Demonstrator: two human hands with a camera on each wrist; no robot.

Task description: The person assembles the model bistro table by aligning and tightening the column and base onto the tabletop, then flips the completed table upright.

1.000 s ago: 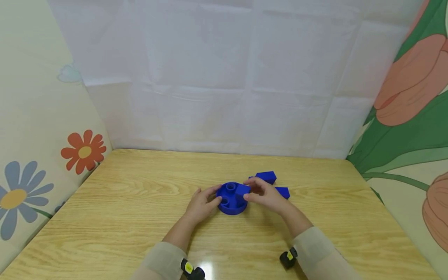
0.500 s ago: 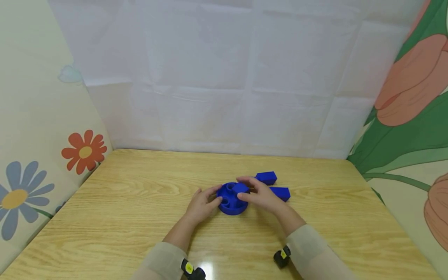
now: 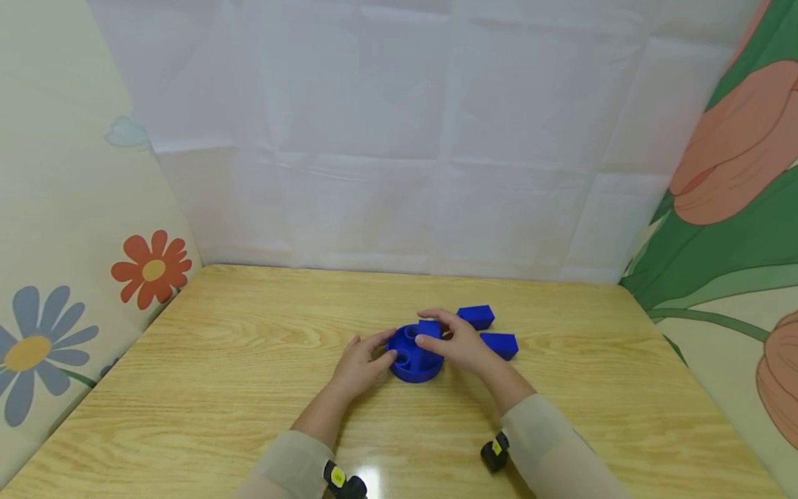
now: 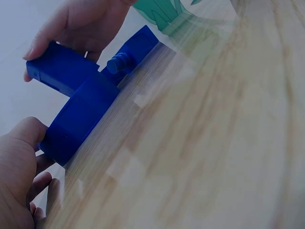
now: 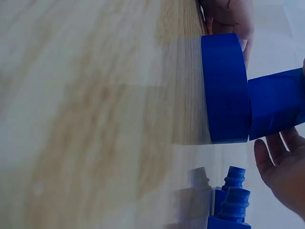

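Plainly, round base (image 5: 226, 90) (smooth); squared block (image 5: 275, 102).

No text, brand or number could be read with certainty. In the right wrist view, a small mark (image 5: 228, 104) stood on the side wall of the round blue base (image 5: 223, 71), too faint to make out. In the head view, a first yellow label (image 3: 338, 477) sat on the left wrist's black device (image 3: 355, 488) and a second yellow label (image 3: 497, 448) on the right wrist's black device (image 3: 490, 459), their print too small to read.
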